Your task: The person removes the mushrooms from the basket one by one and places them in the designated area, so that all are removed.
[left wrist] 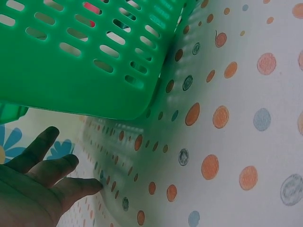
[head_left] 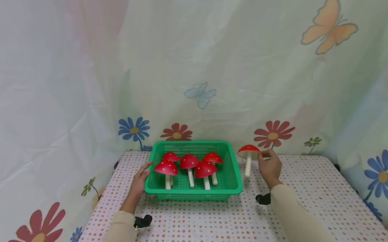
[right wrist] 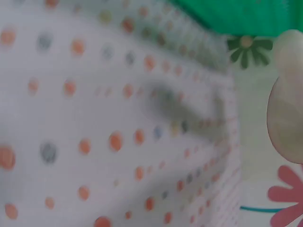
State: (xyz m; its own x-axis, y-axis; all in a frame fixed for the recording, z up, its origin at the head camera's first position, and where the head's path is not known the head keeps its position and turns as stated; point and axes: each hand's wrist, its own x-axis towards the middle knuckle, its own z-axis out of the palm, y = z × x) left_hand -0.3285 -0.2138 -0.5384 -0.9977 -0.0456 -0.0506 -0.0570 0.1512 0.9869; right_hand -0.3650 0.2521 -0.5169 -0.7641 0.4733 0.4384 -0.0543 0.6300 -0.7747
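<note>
Evidently, the left hand [head_left: 139, 185] has its fingers spread at the nine o'clock side of the green basket [head_left: 188, 195]; whether they touch the rim I cannot tell. Inside are five red-capped mushrooms [head_left: 189, 161]. A sixth mushroom [head_left: 248, 150] is just outside the basket's three o'clock end, its stem slanting between six and seven. The right hand [head_left: 270, 167], the nearer, pinches its cap edge from four o'clock.
</note>
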